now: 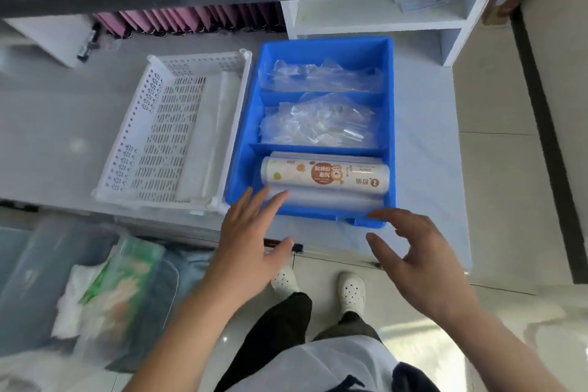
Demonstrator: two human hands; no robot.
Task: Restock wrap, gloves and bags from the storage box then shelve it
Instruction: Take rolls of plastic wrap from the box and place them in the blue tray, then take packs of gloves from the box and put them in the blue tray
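Head camera looks down on a blue bin (pixel 389 124) with three compartments, standing on a pale counter (pixel 63 124) just beside a white perforated basket (pixel 165 124). Nearest the person, the front compartment holds a labelled roll of wrap (pixel 324 177) lying on its side, with a second, plain roll (pixel 331 199) just in front of it. Clear plastic packets (pixel 315 124) fill the middle compartment, and more clear plastic (pixel 321 75) lies in the far one; whether either is gloves or bags is hard to tell through the film. Fingers straight and spread, the left hand (pixel 251 232) reaches over the bin's near left corner, its fingertips at or just above the plain roll, gripping nothing. Loosely curved and wide open, the right hand (pixel 413 245) hovers at the bin's near right rim, also holding nothing. Below the counter at the left sits a clear storage box (pixel 41 264) with soft packets inside. White shelves (pixel 375 22) stand behind the bin.
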